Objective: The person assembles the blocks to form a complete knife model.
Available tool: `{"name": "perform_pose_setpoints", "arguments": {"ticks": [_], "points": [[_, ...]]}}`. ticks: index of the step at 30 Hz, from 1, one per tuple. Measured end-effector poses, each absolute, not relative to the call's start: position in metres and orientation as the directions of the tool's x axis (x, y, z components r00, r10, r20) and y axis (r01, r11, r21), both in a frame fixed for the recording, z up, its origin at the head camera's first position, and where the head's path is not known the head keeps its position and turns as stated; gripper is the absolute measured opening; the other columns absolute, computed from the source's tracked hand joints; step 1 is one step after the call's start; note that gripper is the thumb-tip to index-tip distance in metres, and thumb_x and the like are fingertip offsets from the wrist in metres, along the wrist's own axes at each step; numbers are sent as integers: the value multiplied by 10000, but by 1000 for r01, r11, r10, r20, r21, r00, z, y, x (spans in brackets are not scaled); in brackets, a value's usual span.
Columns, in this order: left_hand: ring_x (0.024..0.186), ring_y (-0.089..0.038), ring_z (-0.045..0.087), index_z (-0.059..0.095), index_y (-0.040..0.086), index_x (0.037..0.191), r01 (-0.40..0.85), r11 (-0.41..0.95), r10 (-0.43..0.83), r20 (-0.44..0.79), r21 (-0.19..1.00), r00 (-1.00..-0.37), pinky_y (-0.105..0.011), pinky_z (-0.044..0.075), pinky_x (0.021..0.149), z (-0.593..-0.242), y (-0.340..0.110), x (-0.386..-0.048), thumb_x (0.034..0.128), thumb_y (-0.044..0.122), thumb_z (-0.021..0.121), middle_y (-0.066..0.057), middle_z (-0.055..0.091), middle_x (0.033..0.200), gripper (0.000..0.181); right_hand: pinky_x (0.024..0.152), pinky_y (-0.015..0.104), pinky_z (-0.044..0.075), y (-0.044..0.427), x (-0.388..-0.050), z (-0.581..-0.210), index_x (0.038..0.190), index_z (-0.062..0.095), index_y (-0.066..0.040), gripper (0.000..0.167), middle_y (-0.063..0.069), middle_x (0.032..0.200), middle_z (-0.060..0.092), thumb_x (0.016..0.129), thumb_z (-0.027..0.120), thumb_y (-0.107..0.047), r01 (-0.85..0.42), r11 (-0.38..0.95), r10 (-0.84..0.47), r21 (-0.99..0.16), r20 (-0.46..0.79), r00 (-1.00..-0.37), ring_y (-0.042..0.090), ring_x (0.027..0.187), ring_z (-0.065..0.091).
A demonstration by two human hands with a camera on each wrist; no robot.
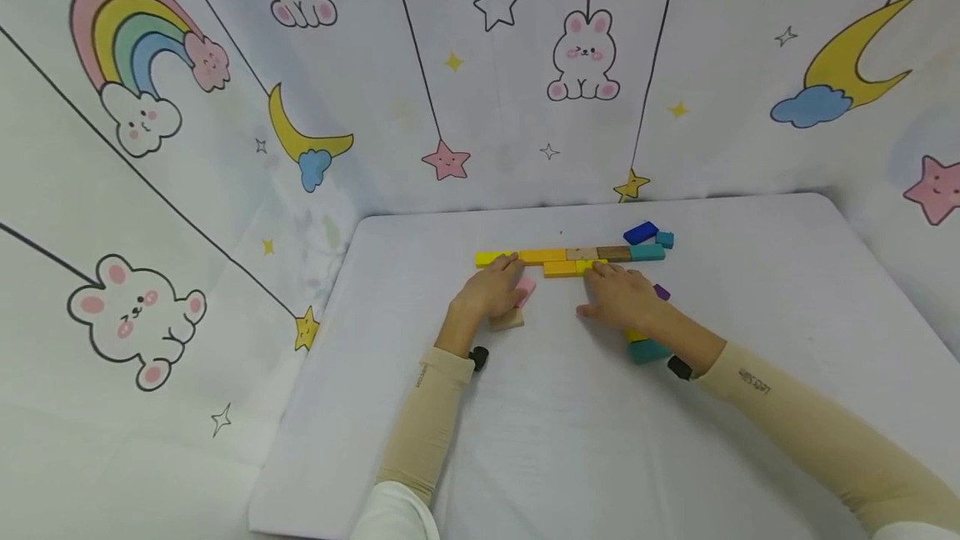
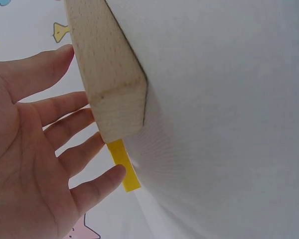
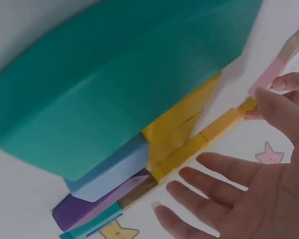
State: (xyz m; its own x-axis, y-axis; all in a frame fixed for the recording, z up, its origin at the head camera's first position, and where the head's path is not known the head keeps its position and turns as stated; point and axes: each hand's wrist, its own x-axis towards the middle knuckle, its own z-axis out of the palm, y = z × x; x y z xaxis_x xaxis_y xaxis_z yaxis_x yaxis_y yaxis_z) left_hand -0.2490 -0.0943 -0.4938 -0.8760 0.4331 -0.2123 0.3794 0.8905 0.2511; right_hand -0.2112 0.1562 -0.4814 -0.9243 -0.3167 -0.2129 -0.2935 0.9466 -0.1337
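A row of wooden blocks runs along the back, from a yellow block (image 1: 491, 258) through an orange block (image 1: 542, 256) to a teal block (image 1: 647, 252). In front of it lie a second orange block (image 1: 558, 269) and a yellow block (image 1: 587, 266). My left hand (image 1: 493, 288), fingers extended, touches the row's left end, above a pink block (image 1: 528, 290) and a plain wood block (image 2: 112, 74). My right hand (image 1: 618, 297) rests its fingertips at the front yellow block; its fingers look fairly straight in the right wrist view. Neither palm holds anything.
Behind the row's right end lie a dark blue block (image 1: 641, 232) and a small blue block (image 1: 664, 239). Under and beside my right forearm are a green block (image 3: 124, 89), a light blue block (image 3: 112, 167) and a purple block (image 1: 662, 292). A patterned cloth wall (image 1: 510, 107) borders the white table.
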Motion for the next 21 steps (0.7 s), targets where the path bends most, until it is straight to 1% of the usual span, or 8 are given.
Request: {"name": "perform_pose_setpoints", "arguments": {"ticks": [5,10,16,21], "points": [[1581,-253,250,356,131,1635,387,888,438,-203,248,-876,-434,285,1267,-495,-94,-249,1116,351,486,-60,252,1724,579,1191,681,298,152,-207,-477,1515,494,16,782,278,1597,407,954,747,-466,-304,935,-337,-183,-190,-922,472,1474,374],[1584,-241,241,359,121,1633,397,885,446,-194,243,-874,-419,268,1273,-496,-95,-252,1132,301,422,-64,265,1719,536,1188,666,319,143,-204,-474,1529,491,-4,785,256,1599,418,947,760,-457,-362,909,-398,-209,-172,-901,449,1473,395],[1587,-243,232,360,131,1634,391,888,440,-196,243,-876,-420,252,1278,-496,-95,-252,1128,289,432,-52,264,1721,535,1195,648,321,135,-204,-482,1582,443,-71,812,194,1626,413,949,757,-470,-461,858,-500,-225,-165,-850,411,1491,394],[1588,-249,231,361,128,1633,386,887,438,-195,254,-877,-435,257,1276,-494,-95,-251,1126,289,443,-56,265,1720,539,1224,593,308,128,-205,-485,1594,431,-80,718,167,1643,399,1024,659,-452,-573,786,-608,-229,-126,-784,382,1516,368]]}}
